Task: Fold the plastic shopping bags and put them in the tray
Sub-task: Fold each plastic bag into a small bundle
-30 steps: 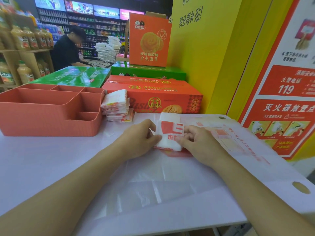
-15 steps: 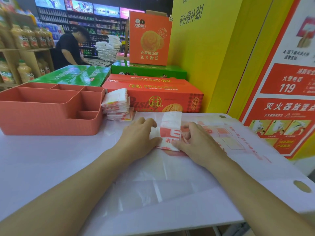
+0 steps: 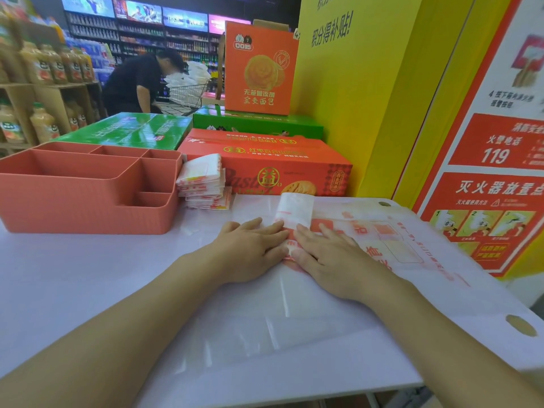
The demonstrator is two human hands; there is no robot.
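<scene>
**A:** Head view: where is the bag?

**B:** The half-folded bag (image 3: 294, 212) lies on the counter (image 3: 88, 275) on top of flat bags (image 3: 412, 248), to the right of the tray (image 3: 88, 207). The left hand (image 3: 250, 248) and right hand (image 3: 332, 254) lie flat with straight fingers, pressing its near fold. The far flap stands up.

**A:** Handling?

**B:** Probably light, thin, slippery and springy. Pinch across the creased edges so the folds hold.

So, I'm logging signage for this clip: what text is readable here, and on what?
"积分得补贴!": yellow wall
"无蔗糖添加", "全麦面包": upright orange box
"火警电话", "119", "灭火器放置点": red poster
Too blurred or small: print on the plastic bags, flat boxes, bottle labels, screens.
</scene>
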